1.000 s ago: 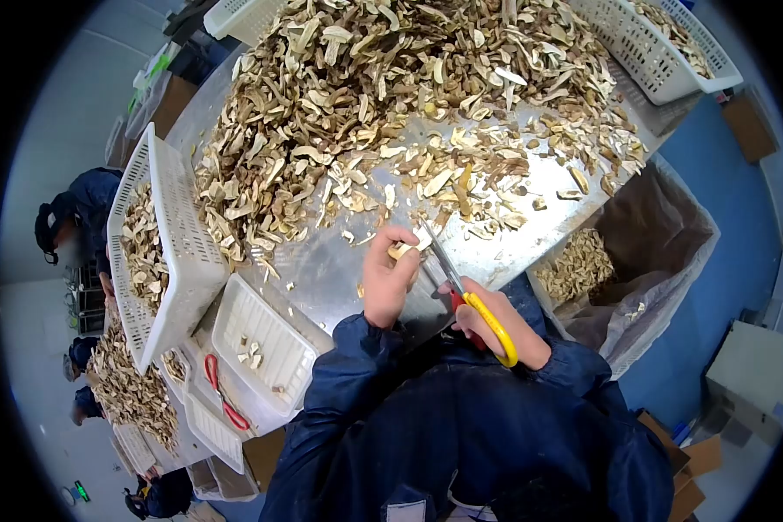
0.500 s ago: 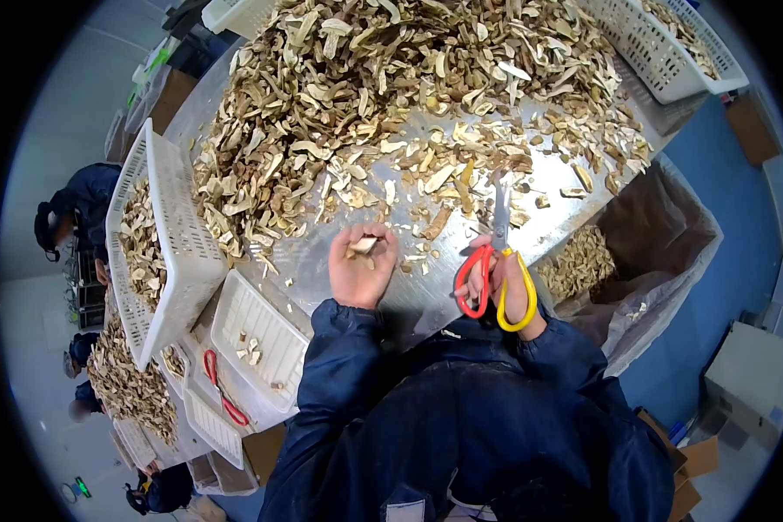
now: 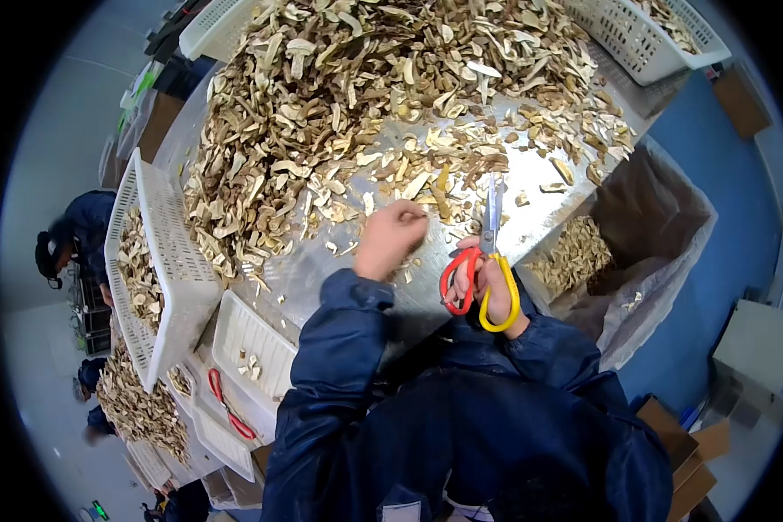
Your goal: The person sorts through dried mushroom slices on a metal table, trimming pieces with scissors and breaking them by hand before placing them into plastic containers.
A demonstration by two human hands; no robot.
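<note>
My left hand (image 3: 390,237) is closed above the metal table (image 3: 322,257), knuckles up and fingertips curled toward the right. Whatever those fingers hold is hidden. In my right hand (image 3: 498,300) is a pair of scissors (image 3: 490,233) with one red and one yellow handle. Its blades point away from me and look nearly closed. A big heap of dried mushroom slices (image 3: 322,96) covers the far part of the table. Loose slices and small bits (image 3: 439,187) lie scattered just beyond both hands.
To the left stand a white basket of slices (image 3: 178,261), a shallow white tray (image 3: 274,344) with a few pieces, and red-handled scissors (image 3: 226,404). A lined bin (image 3: 661,261) with pieces stands at right. Another white basket (image 3: 648,43) sits far right. Co-workers (image 3: 87,226) are at left.
My left hand has turned over from palm up, with a mushroom piece in it, to closed and has moved right and slightly away. The scissors stay in my right hand; the view shifted slightly.
</note>
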